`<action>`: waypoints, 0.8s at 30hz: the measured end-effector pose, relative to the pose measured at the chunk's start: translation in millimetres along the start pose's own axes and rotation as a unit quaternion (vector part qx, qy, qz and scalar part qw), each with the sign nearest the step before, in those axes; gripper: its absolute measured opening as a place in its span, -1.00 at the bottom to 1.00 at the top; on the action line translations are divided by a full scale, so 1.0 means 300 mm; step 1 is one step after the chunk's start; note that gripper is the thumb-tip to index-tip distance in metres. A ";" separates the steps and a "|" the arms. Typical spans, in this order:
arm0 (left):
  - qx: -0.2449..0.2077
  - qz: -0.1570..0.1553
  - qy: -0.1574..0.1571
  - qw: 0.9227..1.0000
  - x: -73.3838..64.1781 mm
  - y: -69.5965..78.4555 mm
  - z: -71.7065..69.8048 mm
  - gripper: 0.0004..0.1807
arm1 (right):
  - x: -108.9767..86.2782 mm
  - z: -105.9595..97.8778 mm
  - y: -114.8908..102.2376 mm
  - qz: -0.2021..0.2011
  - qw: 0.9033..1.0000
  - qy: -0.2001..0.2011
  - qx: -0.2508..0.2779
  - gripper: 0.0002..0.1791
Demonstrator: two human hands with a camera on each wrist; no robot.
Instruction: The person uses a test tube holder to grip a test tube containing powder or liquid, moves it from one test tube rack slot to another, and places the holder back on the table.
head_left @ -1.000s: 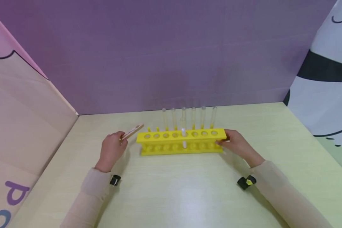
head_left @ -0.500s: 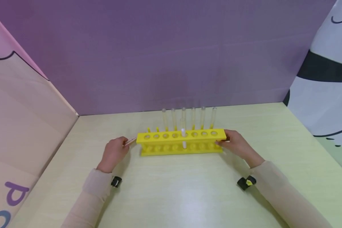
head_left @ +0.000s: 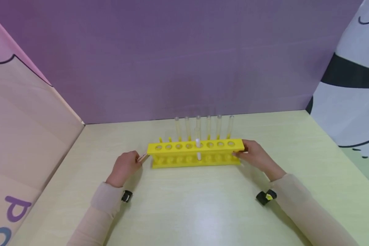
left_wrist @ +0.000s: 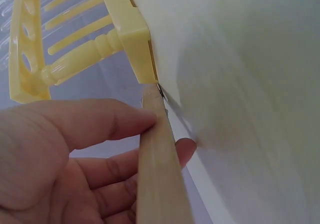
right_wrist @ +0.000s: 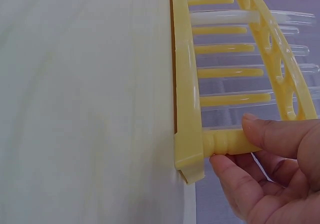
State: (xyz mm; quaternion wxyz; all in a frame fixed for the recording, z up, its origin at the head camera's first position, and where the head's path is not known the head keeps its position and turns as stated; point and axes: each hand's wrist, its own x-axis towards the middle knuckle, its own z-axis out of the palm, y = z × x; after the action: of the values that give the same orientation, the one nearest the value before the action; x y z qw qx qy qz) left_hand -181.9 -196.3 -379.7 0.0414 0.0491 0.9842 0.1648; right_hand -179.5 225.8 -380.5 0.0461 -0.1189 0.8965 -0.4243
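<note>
Head view: the left hand (head_left: 124, 167), pinching a wooden clamp (head_left: 142, 158), has lowered it to the yellow rack (head_left: 196, 152) base; right hand (head_left: 256, 156) fingers grip the rack's end post.

The left hand (head_left: 125, 167) lay low at the left, its thumb and fingers (left_wrist: 107, 121) curled in a pinch. The right hand (head_left: 256, 155) reached in from the right, fingers (right_wrist: 280, 136) curled in a grip
</note>
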 end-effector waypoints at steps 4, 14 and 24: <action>0.000 0.000 -0.003 1.000 -0.006 0.004 -0.001 -0.82 | 0.000 -0.001 -0.002 0.001 1.000 0.000 0.003 -0.62; -0.010 0.000 -0.001 1.000 -0.018 0.009 -0.002 -0.89 | 0.000 -0.003 0.000 -0.002 1.000 0.001 0.005 -0.62; -0.005 -0.030 -0.031 0.999 -0.020 0.010 -0.007 -0.83 | 0.006 0.002 0.003 -0.014 1.000 0.001 0.007 -0.64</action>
State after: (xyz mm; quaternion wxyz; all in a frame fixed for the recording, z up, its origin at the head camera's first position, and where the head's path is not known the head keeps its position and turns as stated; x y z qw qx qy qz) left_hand -175.8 -194.8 -376.3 0.0773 0.0240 0.9826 0.1672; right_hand -181.4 225.4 -381.8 0.0398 -0.1301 0.8920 -0.4310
